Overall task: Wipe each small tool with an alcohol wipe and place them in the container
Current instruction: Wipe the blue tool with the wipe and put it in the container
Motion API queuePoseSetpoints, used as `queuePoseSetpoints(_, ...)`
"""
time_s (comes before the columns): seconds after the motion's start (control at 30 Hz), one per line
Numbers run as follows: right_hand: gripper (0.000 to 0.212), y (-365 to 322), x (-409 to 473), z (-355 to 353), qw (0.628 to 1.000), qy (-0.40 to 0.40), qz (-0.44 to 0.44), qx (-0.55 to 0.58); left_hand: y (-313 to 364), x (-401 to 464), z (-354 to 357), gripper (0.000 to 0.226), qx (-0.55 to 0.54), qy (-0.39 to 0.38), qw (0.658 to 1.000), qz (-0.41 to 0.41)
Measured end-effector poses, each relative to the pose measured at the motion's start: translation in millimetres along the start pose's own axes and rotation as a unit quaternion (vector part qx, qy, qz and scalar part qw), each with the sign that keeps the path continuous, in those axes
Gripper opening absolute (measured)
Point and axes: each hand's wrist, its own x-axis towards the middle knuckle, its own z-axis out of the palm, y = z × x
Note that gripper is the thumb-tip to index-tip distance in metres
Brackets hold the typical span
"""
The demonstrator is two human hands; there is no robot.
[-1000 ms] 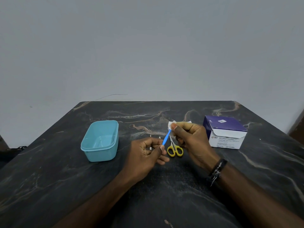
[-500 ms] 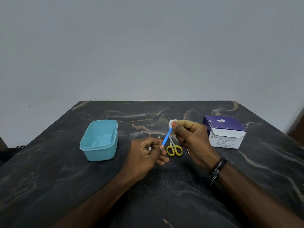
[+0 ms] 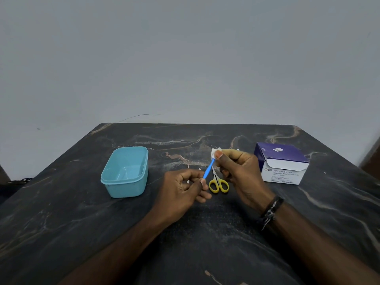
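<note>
My left hand (image 3: 183,188) pinches the lower end of a thin blue tool (image 3: 209,169) between thumb and fingers, above the table. My right hand (image 3: 240,173) pinches a white alcohol wipe (image 3: 214,153) around the tool's upper tip. Small yellow-handled scissors (image 3: 218,183) lie flat on the table just below and between the two hands. A light blue plastic container (image 3: 125,173) stands open and looks empty, to the left of my left hand.
A purple and white box of alcohol swabs (image 3: 282,164) sits to the right of my right hand, flap open. The dark marbled table (image 3: 82,223) ends at a grey wall behind. A dark bracelet is on my right wrist.
The right hand with the wipe has slid slightly up toward the tip of the blue tool. The left hand holds steady.
</note>
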Motion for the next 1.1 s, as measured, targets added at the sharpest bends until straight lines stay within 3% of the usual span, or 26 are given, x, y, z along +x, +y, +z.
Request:
queuePoseSetpoints(0.3, 0.014, 4.4, -4.0, 2.6, 0.997, -0.052, -0.006, -0.048, 3.1, 0.1, -0.3, 0.015, 0.004, 0.012, 1.000, 0.006)
queuePoseSetpoints(0.53, 0.014, -2.0, -1.1, 0.4, 1.000, -0.010, -0.007, 0.004, 3.2, -0.9, 0.4, 0.016, 0.011, 0.002, 1.000, 0.011)
queuePoseSetpoints(0.97, 0.021, -4.0, 1.7, -2.8, 0.999, -0.005, -0.004, 0.035, 1.6, -0.8, -0.5, 0.015, 0.026, 0.007, 0.999, 0.018)
queuePoseSetpoints(1.1, 0.014, -1.7, 1.9, -3.4, 1.000, -0.010, -0.005, 0.011, 2.2, -0.4, -1.8, 0.015, 0.036, 0.035, 0.998, 0.034)
